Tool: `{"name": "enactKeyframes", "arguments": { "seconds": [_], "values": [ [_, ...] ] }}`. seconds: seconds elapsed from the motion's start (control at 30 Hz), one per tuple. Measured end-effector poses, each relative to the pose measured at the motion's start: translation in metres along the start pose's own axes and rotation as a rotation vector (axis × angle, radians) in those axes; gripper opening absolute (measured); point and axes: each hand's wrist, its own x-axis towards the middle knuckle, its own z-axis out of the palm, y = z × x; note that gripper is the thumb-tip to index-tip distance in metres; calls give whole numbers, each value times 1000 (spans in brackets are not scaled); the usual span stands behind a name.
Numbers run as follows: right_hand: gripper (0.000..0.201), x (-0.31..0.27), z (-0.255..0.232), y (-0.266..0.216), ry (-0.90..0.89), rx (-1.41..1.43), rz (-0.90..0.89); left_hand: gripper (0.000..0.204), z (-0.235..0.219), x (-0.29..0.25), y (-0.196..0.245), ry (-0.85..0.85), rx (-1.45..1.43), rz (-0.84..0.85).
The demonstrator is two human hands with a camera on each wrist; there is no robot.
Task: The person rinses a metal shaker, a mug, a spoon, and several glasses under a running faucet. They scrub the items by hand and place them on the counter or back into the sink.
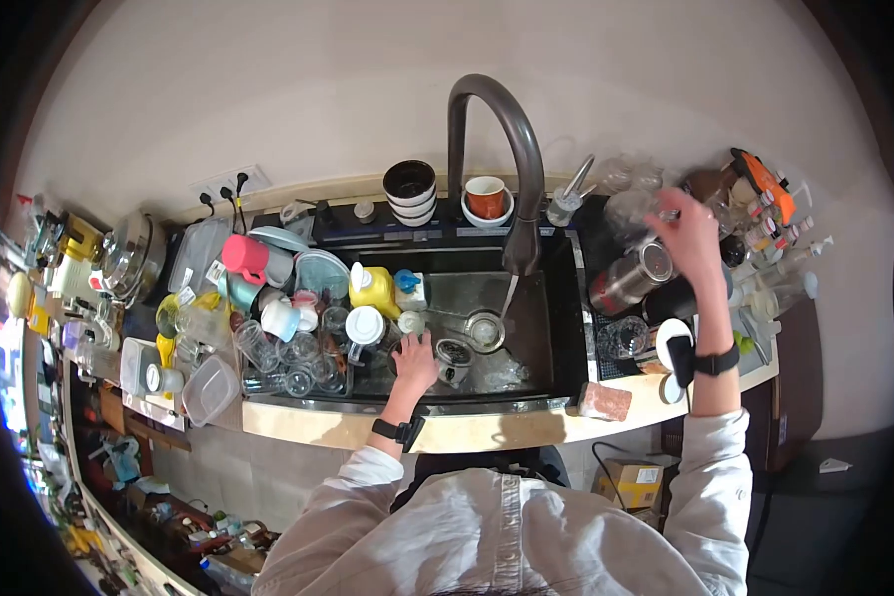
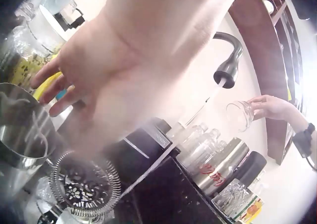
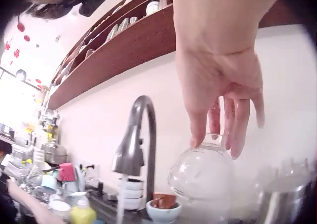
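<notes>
My right hand (image 1: 687,236) is raised over the right side of the counter. Its fingertips and thumb pinch the narrow top end of a clear rounded glass (image 3: 200,177), whose wide part hangs below. My left hand (image 1: 414,364) reaches over the left part of the sink (image 1: 566,343), fingers extended and loosely spread, with nothing gripped. Close by it in the left wrist view are a coil-edged cocktail strainer (image 2: 85,187) and a shiny metal cup (image 2: 22,130). Water runs from the dark faucet (image 1: 522,238) into the sink.
Crowded left of the sink are glasses, a pink cup (image 1: 245,256) and a yellow pump bottle (image 1: 372,288). Stacked bowls (image 1: 410,204) and an orange cup (image 1: 486,199) stand behind. A steel tumbler (image 1: 626,280) stands right; a pinkish block (image 1: 604,401) lies on the front edge.
</notes>
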Motion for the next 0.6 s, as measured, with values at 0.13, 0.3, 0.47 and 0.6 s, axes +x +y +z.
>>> {"name": "enactKeyframes", "arguments": {
  "seconds": [0.13, 0.3, 0.47, 0.6],
  "values": [
    [41, 54, 46, 65, 72, -238, -7, 78, 8, -9, -10, 74, 23, 26],
    [44, 73, 83, 92, -157, -270, 88, 84, 3, -14, -17, 82, 26, -32],
    [46, 61, 86, 90, -40, -298, 6, 75, 4, -7, -21, 70, 6, -80],
    [35, 32, 50, 28, 138, -202, -155, 81, -22, -13, -8, 18, 1, -116]
  ]
}}
